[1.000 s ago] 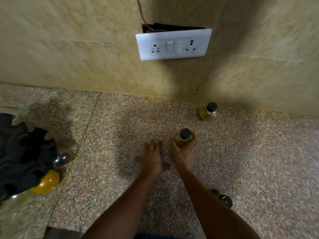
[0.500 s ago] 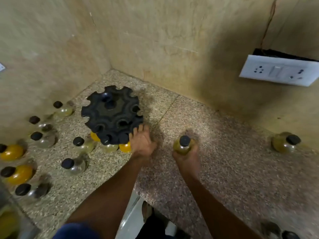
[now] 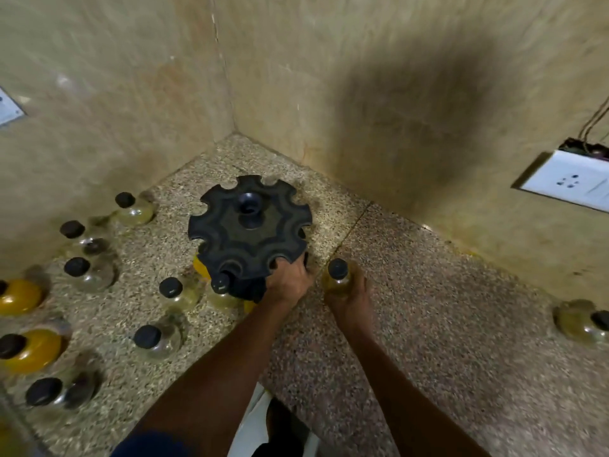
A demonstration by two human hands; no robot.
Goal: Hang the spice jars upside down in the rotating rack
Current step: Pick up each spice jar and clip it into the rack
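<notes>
Here, left hand (image 3: pixel 287 281) gripping black rack (image 3: pixel 249 230) edge, right hand (image 3: pixel 350 296) clasping upright jar (image 3: pixel 336 278).

The left hand (image 3: pixel 287 282) has moved off the table (image 3: pixel 428 324) onto the near edge of the black rack (image 3: pixel 249 225), and the right hand (image 3: pixel 350 300) has carried its jar (image 3: pixel 337 278) close beside it.

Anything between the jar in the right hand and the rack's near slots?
Partly. The left hand grips the rack at its near-right edge, between the held jar and those slots. Another jar stands against the near edge. Far-side slots look open.
</notes>
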